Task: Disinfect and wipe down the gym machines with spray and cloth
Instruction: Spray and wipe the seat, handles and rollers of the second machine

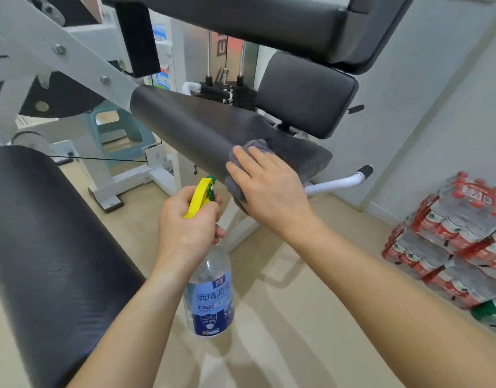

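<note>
Left hand (189,222) grips the trigger neck of the alcohol spray bottle (210,299), which hangs just below the black roller pad (185,121). Pad's long axis runs upper left to lower right. Right hand (269,189), fingers flat, presses the grey cloth (254,145) onto the pad's near end; thumb possibly tucked under, hidden. Unwiped length lies up-left of it

Left grip (188,228) wraps the neck of a clear spray bottle (210,292). Yellow trigger (199,197) on top, bottle hanging body-down, blue label facing camera. Right grip (269,189) lies flat, fingers fairly straight, pressing a grey cloth (259,144) onto the near end of the black roller pad (185,119). Bigger black pad (45,233) lower left. Shrink-wrapped water bottle packs (451,233), red caps, stacked on the floor (283,275) at right, by the wall.
</note>
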`<action>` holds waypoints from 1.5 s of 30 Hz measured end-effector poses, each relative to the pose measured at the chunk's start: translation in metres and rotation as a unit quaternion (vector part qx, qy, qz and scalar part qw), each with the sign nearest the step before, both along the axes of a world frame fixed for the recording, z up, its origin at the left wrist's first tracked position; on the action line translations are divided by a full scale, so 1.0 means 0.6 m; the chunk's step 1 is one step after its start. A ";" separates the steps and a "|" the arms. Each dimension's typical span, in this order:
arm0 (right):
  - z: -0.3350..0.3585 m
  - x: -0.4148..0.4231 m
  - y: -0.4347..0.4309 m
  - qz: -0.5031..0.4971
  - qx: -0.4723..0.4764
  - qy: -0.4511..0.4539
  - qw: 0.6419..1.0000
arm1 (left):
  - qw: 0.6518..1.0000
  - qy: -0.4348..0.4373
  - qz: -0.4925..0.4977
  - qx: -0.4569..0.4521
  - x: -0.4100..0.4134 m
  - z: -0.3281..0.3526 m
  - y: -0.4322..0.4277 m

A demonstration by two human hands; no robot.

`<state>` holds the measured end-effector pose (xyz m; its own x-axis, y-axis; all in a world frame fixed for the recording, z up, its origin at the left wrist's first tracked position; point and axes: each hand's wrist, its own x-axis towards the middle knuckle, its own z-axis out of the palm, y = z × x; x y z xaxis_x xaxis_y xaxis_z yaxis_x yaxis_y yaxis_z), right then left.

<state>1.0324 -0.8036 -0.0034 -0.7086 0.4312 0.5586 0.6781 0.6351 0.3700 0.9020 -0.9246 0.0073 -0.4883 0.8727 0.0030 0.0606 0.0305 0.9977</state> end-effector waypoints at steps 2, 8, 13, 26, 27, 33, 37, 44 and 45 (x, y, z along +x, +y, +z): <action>-0.028 0.042 -0.022 0.053 0.052 -0.027 0.997 | 1.000 -0.017 -0.009 -0.013 -0.006 0.012 0.003; -0.037 0.160 -0.030 0.002 0.007 0.112 0.994 | 0.996 -0.019 -0.077 -0.040 -0.009 0.022 0.007; 0.002 0.162 -0.040 -0.068 -0.150 0.322 0.932 | 0.988 -0.065 -0.120 -0.074 -0.003 0.021 0.015; 0.049 0.094 -0.038 0.036 -0.271 0.380 0.884 | 0.977 -0.064 -0.158 -0.125 0.003 0.019 0.019; 0.048 0.088 -0.038 0.046 -0.283 0.335 0.898 | 0.978 -0.064 -0.158 -0.124 0.002 0.024 0.015; 0.015 0.019 -0.024 -0.028 -0.015 -0.125 0.992 | 0.987 -0.113 -0.100 -0.056 -0.073 0.087 -0.002; 0.013 -0.090 0.028 -0.045 0.018 -0.253 0.966 | 0.980 -0.160 -0.113 -0.032 -0.134 0.143 0.007; 0.013 -0.097 -0.003 -0.128 -0.022 -0.214 0.968 | 0.993 -0.059 -0.097 -0.012 -0.183 0.161 0.047; 0.005 -0.060 -0.023 -0.140 -0.021 -0.207 0.968 | 0.991 -0.074 -0.110 -0.021 -0.194 0.158 0.055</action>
